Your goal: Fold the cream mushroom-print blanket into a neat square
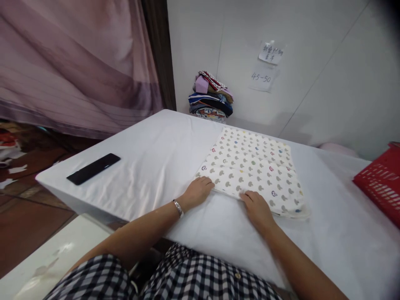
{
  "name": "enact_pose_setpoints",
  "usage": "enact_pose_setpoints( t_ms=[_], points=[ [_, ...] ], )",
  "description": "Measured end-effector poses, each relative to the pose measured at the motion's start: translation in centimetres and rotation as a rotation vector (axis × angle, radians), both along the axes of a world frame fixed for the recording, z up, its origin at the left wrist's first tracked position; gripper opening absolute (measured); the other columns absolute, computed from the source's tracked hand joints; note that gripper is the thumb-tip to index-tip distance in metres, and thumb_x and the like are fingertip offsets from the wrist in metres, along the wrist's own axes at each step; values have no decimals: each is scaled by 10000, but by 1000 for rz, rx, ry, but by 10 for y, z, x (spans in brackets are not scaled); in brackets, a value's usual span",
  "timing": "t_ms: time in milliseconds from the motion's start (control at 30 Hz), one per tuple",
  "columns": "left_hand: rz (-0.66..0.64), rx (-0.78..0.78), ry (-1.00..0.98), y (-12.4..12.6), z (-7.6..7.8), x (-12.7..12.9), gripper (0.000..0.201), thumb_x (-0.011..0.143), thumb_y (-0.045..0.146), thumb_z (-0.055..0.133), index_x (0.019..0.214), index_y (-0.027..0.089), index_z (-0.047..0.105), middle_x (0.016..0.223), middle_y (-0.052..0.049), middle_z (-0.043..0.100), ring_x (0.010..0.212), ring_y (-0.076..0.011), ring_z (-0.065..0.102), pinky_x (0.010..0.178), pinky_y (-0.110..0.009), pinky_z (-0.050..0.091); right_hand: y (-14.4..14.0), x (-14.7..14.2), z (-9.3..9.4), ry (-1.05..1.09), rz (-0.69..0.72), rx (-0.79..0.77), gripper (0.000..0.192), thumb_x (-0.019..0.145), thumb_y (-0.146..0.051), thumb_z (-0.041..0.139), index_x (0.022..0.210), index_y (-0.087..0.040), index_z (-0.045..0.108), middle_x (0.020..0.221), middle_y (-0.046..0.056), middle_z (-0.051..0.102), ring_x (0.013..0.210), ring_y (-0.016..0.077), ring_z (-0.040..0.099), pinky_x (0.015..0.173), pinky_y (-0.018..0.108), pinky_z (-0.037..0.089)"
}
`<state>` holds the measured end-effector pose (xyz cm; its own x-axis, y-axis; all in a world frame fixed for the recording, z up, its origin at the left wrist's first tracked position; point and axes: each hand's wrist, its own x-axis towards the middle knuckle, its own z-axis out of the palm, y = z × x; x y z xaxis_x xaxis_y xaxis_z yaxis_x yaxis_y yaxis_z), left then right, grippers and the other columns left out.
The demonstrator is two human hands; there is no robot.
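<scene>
A white cloth point(250, 166) printed with small grey and coloured mushrooms lies folded flat on the white-covered table. My left hand point(198, 191), with a bracelet at the wrist, is at the cloth's near left corner, its fingers closed over the edge. Farther right along the same near edge, my right hand point(258, 210) pinches the cloth between thumb and fingers. The undersides of both hands are hidden.
On the table's left part lies a black phone point(93, 168). A stack of folded fabrics point(211, 98) stands by the wall at the back. To the right is a red plastic basket point(381, 179). A pink curtain point(78, 62) hangs at the left, and paper notes point(264, 77) are on the wall.
</scene>
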<state>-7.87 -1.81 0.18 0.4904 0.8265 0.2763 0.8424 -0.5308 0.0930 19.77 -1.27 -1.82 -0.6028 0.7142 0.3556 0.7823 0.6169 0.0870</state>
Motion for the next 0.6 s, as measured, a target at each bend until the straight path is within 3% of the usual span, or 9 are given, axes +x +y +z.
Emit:
enact_pose_setpoints(
  t_ms=[133,300,400,600],
  points=[
    [112,-12,-159,-6,4,-30,205,909,309,468,906,178,625,941,-71,634,899,-202,557,784,-341,431,0,4,-2,56,10,-14,342,833,-52,418,1062,-186,634,1004,84,617,888,202,532,760,317,441],
    [503,-152,-458,-16,10,-60,283,884,399,451,912,195,644,930,-49,649,851,-184,578,747,-307,441,0,4,-7,104,12,-25,346,832,-55,405,1067,-164,634,1013,96,607,918,218,526,790,341,450],
    [649,-287,-566,-21,17,-59,294,857,420,455,841,208,658,870,-24,654,764,-164,579,677,-284,430,0,5,-8,121,23,-34,341,827,-54,413,1071,-152,631,1015,98,602,918,222,525,794,348,454],
    [697,-399,-560,-19,27,-41,340,827,482,468,747,198,637,752,-16,643,680,-161,563,615,-276,381,1,5,-7,151,16,-65,347,815,-56,420,1074,-155,628,1021,99,598,933,229,528,800,361,464]
  ],
)
